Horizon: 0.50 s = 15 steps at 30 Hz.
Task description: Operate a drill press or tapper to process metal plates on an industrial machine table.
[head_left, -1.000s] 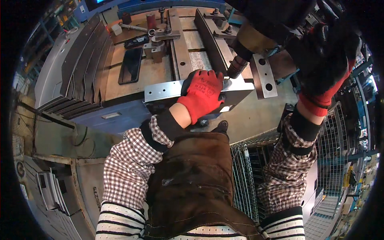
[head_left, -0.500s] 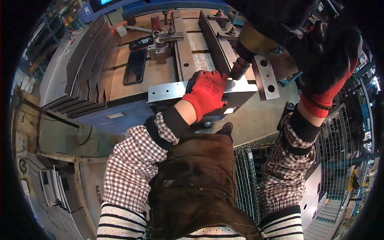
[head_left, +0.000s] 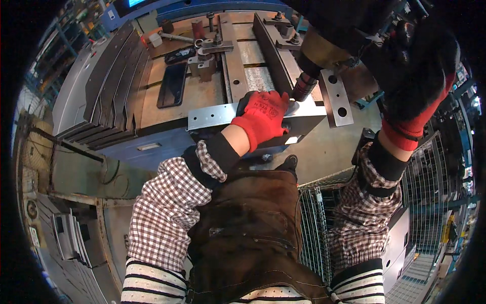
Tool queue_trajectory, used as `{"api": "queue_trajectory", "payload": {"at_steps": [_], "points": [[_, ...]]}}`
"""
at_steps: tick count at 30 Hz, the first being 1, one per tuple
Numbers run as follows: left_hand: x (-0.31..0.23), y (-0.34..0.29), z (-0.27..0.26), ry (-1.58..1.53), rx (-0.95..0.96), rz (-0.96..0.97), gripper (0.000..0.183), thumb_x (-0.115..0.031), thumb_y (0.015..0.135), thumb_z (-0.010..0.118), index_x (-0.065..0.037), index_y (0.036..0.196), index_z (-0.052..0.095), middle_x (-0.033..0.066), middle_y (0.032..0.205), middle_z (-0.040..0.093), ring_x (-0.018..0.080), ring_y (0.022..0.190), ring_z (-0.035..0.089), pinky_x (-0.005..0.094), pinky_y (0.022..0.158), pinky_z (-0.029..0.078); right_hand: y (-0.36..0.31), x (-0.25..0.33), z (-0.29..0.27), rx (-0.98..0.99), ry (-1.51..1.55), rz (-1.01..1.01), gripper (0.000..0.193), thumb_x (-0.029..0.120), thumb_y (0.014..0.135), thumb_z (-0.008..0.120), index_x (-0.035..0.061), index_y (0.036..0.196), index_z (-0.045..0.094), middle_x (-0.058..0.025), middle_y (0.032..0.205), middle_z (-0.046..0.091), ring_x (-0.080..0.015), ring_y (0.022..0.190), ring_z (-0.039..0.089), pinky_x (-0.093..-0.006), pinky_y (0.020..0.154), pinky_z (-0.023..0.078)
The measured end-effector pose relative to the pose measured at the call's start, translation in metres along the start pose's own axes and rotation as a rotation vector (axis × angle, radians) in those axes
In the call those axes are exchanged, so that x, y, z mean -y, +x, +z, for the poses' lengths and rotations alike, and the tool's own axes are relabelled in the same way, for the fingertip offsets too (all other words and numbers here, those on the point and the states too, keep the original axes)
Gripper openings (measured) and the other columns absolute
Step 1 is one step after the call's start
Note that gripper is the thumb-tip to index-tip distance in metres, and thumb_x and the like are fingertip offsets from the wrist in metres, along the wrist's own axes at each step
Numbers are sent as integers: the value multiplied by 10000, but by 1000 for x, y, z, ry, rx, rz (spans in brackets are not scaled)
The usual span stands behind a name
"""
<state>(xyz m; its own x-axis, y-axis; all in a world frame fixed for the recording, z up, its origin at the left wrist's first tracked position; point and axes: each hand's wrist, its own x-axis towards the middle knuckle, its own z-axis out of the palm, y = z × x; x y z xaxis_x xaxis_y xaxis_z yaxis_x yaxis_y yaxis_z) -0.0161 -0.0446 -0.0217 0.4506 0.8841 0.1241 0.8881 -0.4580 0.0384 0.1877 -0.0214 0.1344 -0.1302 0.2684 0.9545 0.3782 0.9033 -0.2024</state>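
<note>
My left hand [head_left: 263, 119], in a red glove with black coating, is closed over the edge of a bent sheet-metal part [head_left: 211, 116]. Its bright top flange has small holes, and it lies across the near end of the machine table. Just right of my fingers, the tool holder [head_left: 305, 86] of a drill press points down at the flange; whether its tip touches is hidden. My right hand [head_left: 422, 76], gloved alike, is raised beside the dark drill head [head_left: 344, 25]. Its fingers look curled, but darkness hides what they grip.
Several stacked metal plates [head_left: 96, 86] stand at the left. A phone [head_left: 172, 85], clamp blocks [head_left: 203, 66] and a hammer [head_left: 172, 37] lie on the table. A flat steel bar with holes [head_left: 336, 99] juts out right of the tool. Wire mesh [head_left: 422, 192] rises at the right.
The picture has shifted slightly. Both hands keep their places, the left on the sheet-metal part and the right beside the drill head.
</note>
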Motion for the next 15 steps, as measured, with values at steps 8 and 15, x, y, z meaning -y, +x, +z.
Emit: {"api": "queue_trajectory", "payload": {"at_steps": [8, 15], "points": [[5, -4, 7, -19, -76, 36, 702, -482, 716, 645, -11, 1193, 440, 158, 1017, 570, 304, 957, 569, 412, 800, 438, -34, -15, 6, -220, 61, 25, 454, 231, 942, 449, 50, 1350, 371, -87, 1300, 471, -174, 1109, 499, -284, 938, 405], [4, -2, 5, -22, -51, 31, 724, -487, 709, 648, -16, 1213, 431, 153, 1028, 565, 306, 954, 569, 418, 804, 431, -159, -110, 63, 139, 672, 689, 444, 235, 953, 430, 50, 1353, 368, -86, 1309, 468, -172, 1123, 492, -276, 951, 395]]}}
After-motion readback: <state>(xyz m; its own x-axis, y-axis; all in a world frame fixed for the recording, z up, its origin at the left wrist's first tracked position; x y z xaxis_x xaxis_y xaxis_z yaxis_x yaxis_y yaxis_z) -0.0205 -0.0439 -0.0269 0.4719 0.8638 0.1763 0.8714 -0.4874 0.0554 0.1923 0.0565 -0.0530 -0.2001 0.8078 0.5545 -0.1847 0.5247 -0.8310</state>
